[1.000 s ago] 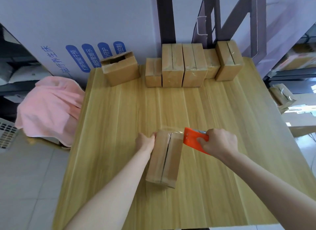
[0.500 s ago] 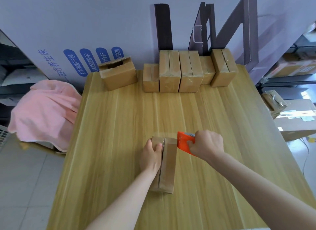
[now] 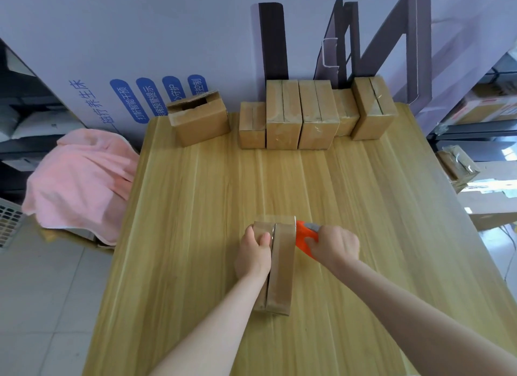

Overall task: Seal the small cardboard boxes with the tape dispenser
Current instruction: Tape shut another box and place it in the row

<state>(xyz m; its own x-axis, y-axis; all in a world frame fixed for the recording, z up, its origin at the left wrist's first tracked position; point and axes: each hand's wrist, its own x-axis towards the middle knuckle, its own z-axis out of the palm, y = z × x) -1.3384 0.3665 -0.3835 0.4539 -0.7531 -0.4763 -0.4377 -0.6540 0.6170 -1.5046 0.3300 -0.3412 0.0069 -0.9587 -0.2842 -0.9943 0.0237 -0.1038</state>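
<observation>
A small cardboard box (image 3: 282, 263) lies lengthwise in the lower centre of the frame on a pale wood bench (image 3: 181, 221). The left hand (image 3: 253, 254) grips the box's far left half, fingers curled over it and thumb beside the centre seam. Touching the box's far right corner is an orange tape dispenser (image 3: 302, 238), clasped in the curled fingers of the right hand (image 3: 335, 245). Along the bench's top edge stand a row of closed boxes (image 3: 307, 118) and, left of them, an open box (image 3: 200, 119). A white panel (image 3: 126, 53) at upper left reads "磁疗养生床"; one blue oval reads "打鼾智能干预", and the others are partly hidden. A pink cloth (image 3: 81, 179) lies at left.
</observation>
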